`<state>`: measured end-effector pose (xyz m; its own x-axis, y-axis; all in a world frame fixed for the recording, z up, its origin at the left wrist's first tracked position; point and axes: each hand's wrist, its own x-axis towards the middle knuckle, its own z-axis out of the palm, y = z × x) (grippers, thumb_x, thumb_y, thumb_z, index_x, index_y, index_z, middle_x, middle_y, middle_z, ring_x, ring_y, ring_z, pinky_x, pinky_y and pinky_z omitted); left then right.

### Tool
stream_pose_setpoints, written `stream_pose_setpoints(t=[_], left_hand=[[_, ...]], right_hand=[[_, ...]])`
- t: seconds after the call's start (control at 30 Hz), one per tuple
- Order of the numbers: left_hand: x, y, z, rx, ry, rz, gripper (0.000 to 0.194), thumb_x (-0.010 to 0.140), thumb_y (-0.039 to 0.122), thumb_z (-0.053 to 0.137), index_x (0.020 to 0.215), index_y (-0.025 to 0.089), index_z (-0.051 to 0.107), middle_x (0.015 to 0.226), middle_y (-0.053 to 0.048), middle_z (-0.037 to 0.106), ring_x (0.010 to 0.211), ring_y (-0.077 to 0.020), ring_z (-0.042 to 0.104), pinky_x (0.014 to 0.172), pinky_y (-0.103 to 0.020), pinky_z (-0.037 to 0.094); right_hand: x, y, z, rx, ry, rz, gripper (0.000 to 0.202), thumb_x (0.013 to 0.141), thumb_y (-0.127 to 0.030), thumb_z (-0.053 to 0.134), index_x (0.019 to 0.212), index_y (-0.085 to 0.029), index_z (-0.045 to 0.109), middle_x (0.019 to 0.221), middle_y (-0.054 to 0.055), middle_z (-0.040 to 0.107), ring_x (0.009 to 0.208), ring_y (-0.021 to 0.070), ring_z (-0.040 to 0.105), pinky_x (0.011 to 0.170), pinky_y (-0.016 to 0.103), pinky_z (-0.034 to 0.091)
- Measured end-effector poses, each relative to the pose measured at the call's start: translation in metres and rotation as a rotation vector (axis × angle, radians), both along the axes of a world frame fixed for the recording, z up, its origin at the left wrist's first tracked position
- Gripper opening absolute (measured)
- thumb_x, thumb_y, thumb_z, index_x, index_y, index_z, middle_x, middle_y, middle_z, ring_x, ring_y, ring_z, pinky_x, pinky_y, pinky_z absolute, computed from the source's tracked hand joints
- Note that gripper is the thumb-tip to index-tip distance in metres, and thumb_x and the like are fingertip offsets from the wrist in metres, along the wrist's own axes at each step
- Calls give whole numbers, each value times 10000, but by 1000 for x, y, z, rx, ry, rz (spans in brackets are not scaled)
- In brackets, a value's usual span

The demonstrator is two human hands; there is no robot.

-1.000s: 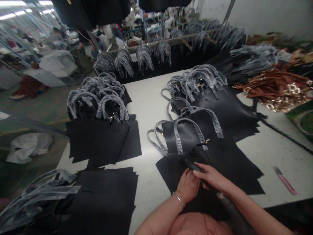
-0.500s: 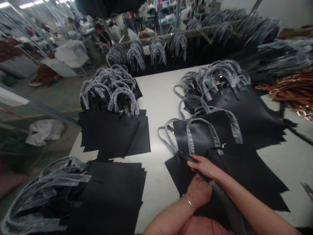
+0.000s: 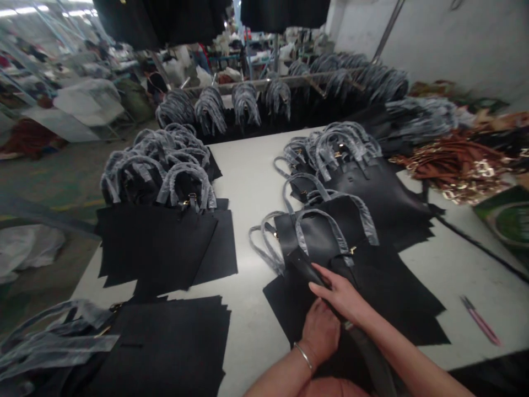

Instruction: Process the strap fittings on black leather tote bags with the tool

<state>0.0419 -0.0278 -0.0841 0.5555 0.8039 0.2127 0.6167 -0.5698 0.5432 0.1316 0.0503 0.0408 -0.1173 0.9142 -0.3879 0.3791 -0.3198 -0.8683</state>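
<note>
Black leather pieces with plastic-wrapped handles lie in overlapping layers on the white table. Close to me, a long black strap point(image 3: 306, 266) runs up from the bottom edge over a black panel point(image 3: 281, 298). My right hand point(image 3: 341, 292) is closed round this strap near its upper end, thumb and fingers on either side. Just below it, my left hand point(image 3: 321, 328), with a silver bangle at the wrist, is closed in a fist against the strap; its fingertips are hidden. Beyond the hands is a black bag point(image 3: 285, 229) with wrapped handles point(image 3: 303, 220) and gold hardware.
Stacks of black bags point(image 3: 152, 242) and panels point(image 3: 177, 342) cover the left side of the white table point(image 3: 248, 309). More bags point(image 3: 372, 193) and brown straps point(image 3: 454, 165) lie at the right. Pink-handled snips point(image 3: 481, 321) rest near the right front edge. A rack of bags stands behind.
The view has swung right, bringing the snips and more brown straps into sight. Both hands keep their places on the strap, with my left hand slightly lower along it.
</note>
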Motion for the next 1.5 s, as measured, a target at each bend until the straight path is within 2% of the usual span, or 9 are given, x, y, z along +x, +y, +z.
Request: stream_pose_setpoints(t=[0.17, 0.3, 0.43, 0.53, 0.77, 0.93, 1.1, 1.27, 1.5], left_hand=[[14, 51, 42, -110, -30, 172, 268, 866, 141, 487, 1120, 190, 555, 1050, -71, 593, 984, -232, 532, 908, -395, 453], [51, 118, 68, -123, 27, 141, 383, 860, 97, 472, 1239, 150, 491, 1181, -124, 548, 1100, -261, 478, 967, -397, 399], [83, 170, 69, -332, 111, 46, 273, 844, 62, 465, 1041, 145, 634, 1044, -138, 618, 1043, -260, 532, 938, -368, 396], [90, 190, 62, -427, 119, 28, 171, 818, 103, 520, 813, 142, 686, 847, -115, 649, 895, -249, 587, 836, -331, 426], [78, 181, 62, -706, -33, -88, 263, 816, 177, 456, 793, 139, 715, 634, -13, 620, 606, -140, 542, 597, -220, 392], [70, 165, 70, -863, -213, -214, 343, 781, 115, 439, 985, 142, 714, 786, -14, 674, 648, -117, 551, 623, -202, 404], [64, 163, 80, -947, -326, -218, 354, 755, 85, 458, 1006, 113, 706, 799, -39, 677, 681, -128, 570, 675, -223, 437], [65, 159, 93, -951, -380, -189, 355, 779, 72, 454, 1044, 127, 685, 827, -45, 673, 725, -135, 586, 713, -240, 461], [51, 153, 101, -670, -417, -24, 254, 766, 50, 515, 839, 195, 709, 1014, -45, 598, 1030, -183, 511, 988, -339, 384]], right_hand=[[68, -52, 27, -63, 55, -301, 803, 770, -539, 641, 1433, -176, 370, 1007, 59, 689, 558, 151, 588, 519, 271, 495], [106, -103, 29, -166, 73, -588, 935, 685, -602, 701, 1433, -174, 339, 846, 22, 659, 502, 135, 528, 455, 255, 447], [130, -143, 15, -254, 107, -783, 1001, 623, -627, 739, 1430, -203, 325, 761, -3, 631, 481, 141, 518, 431, 253, 423], [139, -158, 4, -279, 136, -793, 997, 637, -626, 733, 1437, -205, 312, 782, 11, 636, 510, 149, 526, 458, 259, 441], [131, -124, 5, -201, 223, -632, 945, 673, -586, 696, 1439, -174, 326, 1017, 65, 650, 503, 113, 501, 476, 267, 442], [122, -88, 13, -143, 276, -507, 893, 707, -536, 676, 1433, -141, 336, 814, 7, 632, 455, 111, 506, 443, 260, 406], [120, -69, 32, -44, 273, -549, 850, 748, -508, 663, 1435, -126, 339, 730, -12, 619, 467, 117, 521, 461, 256, 431], [119, -69, 43, -108, 284, -464, 820, 739, -486, 690, 1405, -116, 387, 757, 3, 635, 470, 119, 525, 442, 249, 427], [135, -67, 52, 38, 213, -694, 820, 742, -477, 713, 1427, -182, 372, 788, 15, 645, 531, 140, 550, 487, 251, 460]])
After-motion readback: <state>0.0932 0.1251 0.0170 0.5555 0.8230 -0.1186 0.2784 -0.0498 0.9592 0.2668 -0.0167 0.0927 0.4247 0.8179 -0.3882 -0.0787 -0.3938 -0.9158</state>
